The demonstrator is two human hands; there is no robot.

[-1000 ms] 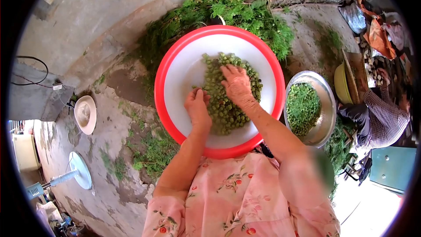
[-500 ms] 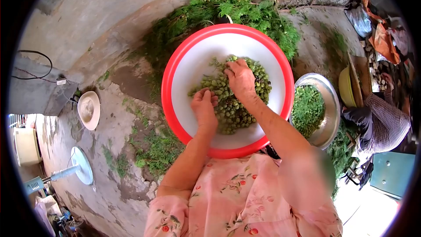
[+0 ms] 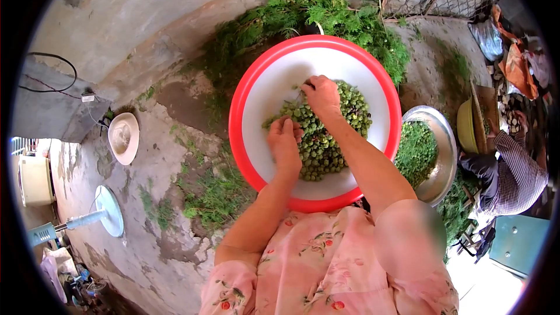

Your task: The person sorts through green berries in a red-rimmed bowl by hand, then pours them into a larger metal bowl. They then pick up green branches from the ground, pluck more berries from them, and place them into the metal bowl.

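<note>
A large white basin with a red rim (image 3: 238, 131) holds a heap of small round green cones (image 3: 326, 154) with bits of green leaf among them. Over the heap's left edge is my left hand (image 3: 284, 143), its fingers curled together; what lies between them is hidden. My right hand (image 3: 322, 98) is above the upper part of the heap, thumb and fingers pinched. A thin green sprig (image 3: 296, 88) shows at its fingertips, against the white basin wall.
To the right stands a metal bowl (image 3: 448, 163) of green clippings. Leafy branches (image 3: 367, 26) lie behind the basin. A straw hat (image 3: 123, 138) and a light-blue fan (image 3: 109, 211) are at left. Another person (image 3: 516, 172) sits at far right near a yellow basin (image 3: 465, 125).
The whole view has shifted, so the basin appears farther right and slightly lower. Both hands stay over the cones, fingers still closed; the sprig by my right hand looks smaller.
</note>
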